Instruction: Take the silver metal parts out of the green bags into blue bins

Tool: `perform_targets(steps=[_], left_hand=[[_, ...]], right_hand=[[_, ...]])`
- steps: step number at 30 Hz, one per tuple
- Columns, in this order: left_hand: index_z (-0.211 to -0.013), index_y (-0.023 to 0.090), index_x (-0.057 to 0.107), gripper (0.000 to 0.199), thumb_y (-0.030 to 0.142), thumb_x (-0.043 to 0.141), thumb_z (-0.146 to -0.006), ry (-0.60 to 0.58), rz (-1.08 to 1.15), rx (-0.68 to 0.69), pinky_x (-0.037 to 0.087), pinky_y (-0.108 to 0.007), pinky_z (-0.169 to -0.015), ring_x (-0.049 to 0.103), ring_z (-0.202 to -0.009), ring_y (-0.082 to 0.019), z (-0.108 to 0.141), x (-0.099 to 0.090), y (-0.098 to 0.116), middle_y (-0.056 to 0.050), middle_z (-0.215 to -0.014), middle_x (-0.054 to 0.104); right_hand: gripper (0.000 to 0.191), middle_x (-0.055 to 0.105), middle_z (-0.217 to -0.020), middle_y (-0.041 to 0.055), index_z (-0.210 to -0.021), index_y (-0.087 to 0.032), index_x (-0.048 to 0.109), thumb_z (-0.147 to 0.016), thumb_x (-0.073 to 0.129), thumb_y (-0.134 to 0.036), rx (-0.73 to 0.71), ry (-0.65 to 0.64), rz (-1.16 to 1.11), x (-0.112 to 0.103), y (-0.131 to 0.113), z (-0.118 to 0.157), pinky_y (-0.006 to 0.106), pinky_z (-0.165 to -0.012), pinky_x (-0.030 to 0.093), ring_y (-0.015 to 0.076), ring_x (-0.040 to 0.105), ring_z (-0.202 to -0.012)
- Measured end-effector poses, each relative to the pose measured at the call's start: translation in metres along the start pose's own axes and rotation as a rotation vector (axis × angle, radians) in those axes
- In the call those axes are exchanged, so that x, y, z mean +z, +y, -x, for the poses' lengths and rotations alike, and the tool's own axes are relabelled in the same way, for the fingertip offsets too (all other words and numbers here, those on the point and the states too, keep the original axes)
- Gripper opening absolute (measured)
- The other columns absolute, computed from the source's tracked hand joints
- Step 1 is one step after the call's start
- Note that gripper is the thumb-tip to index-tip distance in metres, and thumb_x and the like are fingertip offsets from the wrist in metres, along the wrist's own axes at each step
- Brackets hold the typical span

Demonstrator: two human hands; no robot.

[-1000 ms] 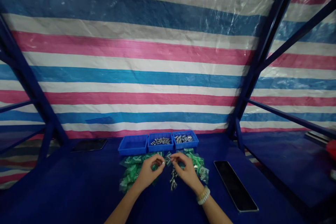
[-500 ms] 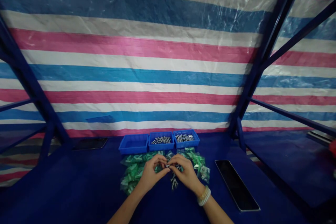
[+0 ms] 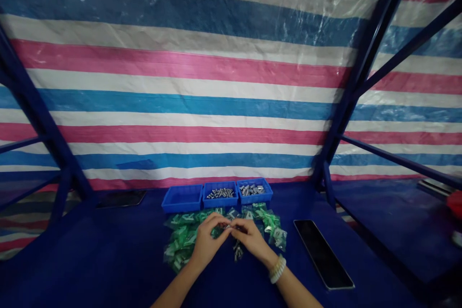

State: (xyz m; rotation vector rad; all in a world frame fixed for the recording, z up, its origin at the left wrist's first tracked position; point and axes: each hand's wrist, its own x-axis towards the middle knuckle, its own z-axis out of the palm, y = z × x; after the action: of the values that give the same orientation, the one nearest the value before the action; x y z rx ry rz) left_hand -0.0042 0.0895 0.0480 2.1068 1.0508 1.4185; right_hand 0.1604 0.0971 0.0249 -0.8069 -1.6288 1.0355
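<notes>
In the head view, I see the middle blue tray [image 3: 220,203] on the counter [image 3: 137,250]. In front of it the left hand [image 3: 209,240] and right hand [image 3: 252,239] meet, fingertips pinched together on a small silvery piece [image 3: 228,226], mostly hidden. Green packets [image 3: 180,244] lie front-left of the tray, a phone [image 3: 324,254] farther off front-right.

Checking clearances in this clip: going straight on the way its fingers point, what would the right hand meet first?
Most likely the left hand, whose fingertips appear to meet those of the right hand; exact contact is unclear.
</notes>
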Motion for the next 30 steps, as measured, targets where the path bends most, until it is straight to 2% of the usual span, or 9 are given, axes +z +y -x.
perform_targets(steps=[2,5,8,10,13,17,19,23,30], left_hand=[[-0.089,0.020,0.070,0.008,0.019,0.063,-0.084,0.026,-0.069,0.092,0.051,-0.028,-0.071,0.063,-0.078,-0.018,-0.012,-0.003,0.000,-0.004,-0.083,0.065],[-0.094,0.021,0.070,0.012,0.022,0.062,-0.086,0.094,-0.191,0.202,0.051,-0.031,-0.076,0.063,-0.084,-0.020,-0.046,-0.009,-0.008,-0.005,-0.086,0.066],[-0.102,0.022,0.070,0.018,0.028,0.062,-0.086,0.080,-0.375,0.237,0.048,-0.037,-0.081,0.062,-0.088,-0.023,-0.079,-0.015,-0.020,-0.006,-0.090,0.068],[-0.108,0.021,0.068,0.024,0.028,0.063,-0.086,0.064,-0.479,0.210,0.046,-0.039,-0.083,0.061,-0.090,-0.026,-0.088,-0.016,-0.024,-0.008,-0.093,0.069],[-0.105,0.021,0.069,0.020,0.024,0.061,-0.087,-0.042,-0.518,0.180,0.043,-0.039,-0.082,0.061,-0.090,-0.026,-0.073,-0.014,-0.021,-0.008,-0.093,0.070],[-0.084,0.023,0.071,0.007,0.020,0.066,-0.081,-0.504,-0.370,0.168,0.043,-0.030,-0.074,0.063,-0.078,-0.020,-0.030,-0.007,-0.007,-0.002,-0.079,0.070],[-0.081,0.022,0.071,0.004,0.022,0.072,-0.076,-0.608,-0.314,0.120,0.043,-0.028,-0.073,0.063,-0.076,-0.020,-0.014,-0.003,-0.003,-0.001,-0.076,0.069],[-0.080,0.021,0.070,0.003,0.023,0.070,-0.078,-0.610,-0.235,0.056,0.043,-0.025,-0.070,0.061,-0.073,-0.018,0.000,0.002,-0.009,-0.001,-0.075,0.068],[-0.080,0.020,0.069,0.003,0.018,0.067,-0.079,-0.566,-0.138,-0.008,0.044,-0.024,-0.067,0.060,-0.071,-0.016,0.001,0.001,-0.011,-0.001,-0.077,0.065]], right_hand=[[0.012,0.068,-0.076,0.0019,-0.085,-0.020,0.071,-0.082,0.061,-0.024,0.024,0.005,-0.080,-0.002,0.004,-0.002,0.025,-0.061,0.045,0.0162,0.060,-0.068],[0.014,0.070,-0.079,0.0033,-0.087,-0.019,0.073,-0.080,0.061,-0.024,0.038,0.114,-0.098,-0.008,0.003,-0.005,0.027,-0.066,0.047,0.0180,0.063,-0.073],[0.015,0.071,-0.077,0.0042,-0.084,-0.019,0.074,-0.079,0.064,-0.028,0.068,0.226,-0.088,-0.015,0.001,-0.007,0.029,-0.069,0.049,0.0196,0.064,-0.074],[0.015,0.072,-0.077,0.0045,-0.082,-0.018,0.074,-0.078,0.066,-0.030,0.076,0.273,-0.078,-0.019,0.001,-0.007,0.030,-0.069,0.049,0.0205,0.064,-0.074],[0.015,0.071,-0.076,0.0048,-0.081,-0.018,0.073,-0.077,0.066,-0.031,0.077,0.305,-0.067,-0.022,0.002,-0.008,0.030,-0.067,0.050,0.0209,0.064,-0.073],[0.020,0.070,-0.075,0.0051,-0.082,-0.017,0.072,-0.078,0.066,-0.036,0.057,0.324,-0.059,-0.023,0.004,-0.007,0.031,-0.068,0.051,0.0214,0.065,-0.072],[0.021,0.070,-0.074,0.0052,-0.082,-0.017,0.071,-0.078,0.065,-0.037,0.050,0.341,-0.043,-0.023,0.003,-0.007,0.031,-0.068,0.050,0.0212,0.064,-0.071],[0.021,0.069,-0.072,0.0050,-0.081,-0.017,0.071,-0.078,0.065,-0.036,0.048,0.373,-0.034,-0.023,0.002,-0.006,0.030,-0.067,0.050,0.0209,0.064,-0.070],[0.020,0.068,-0.071,0.0044,-0.081,-0.016,0.070,-0.079,0.064,-0.035,0.038,0.367,-0.006,-0.024,0.000,-0.006,0.029,-0.065,0.049,0.0197,0.063,-0.068]])
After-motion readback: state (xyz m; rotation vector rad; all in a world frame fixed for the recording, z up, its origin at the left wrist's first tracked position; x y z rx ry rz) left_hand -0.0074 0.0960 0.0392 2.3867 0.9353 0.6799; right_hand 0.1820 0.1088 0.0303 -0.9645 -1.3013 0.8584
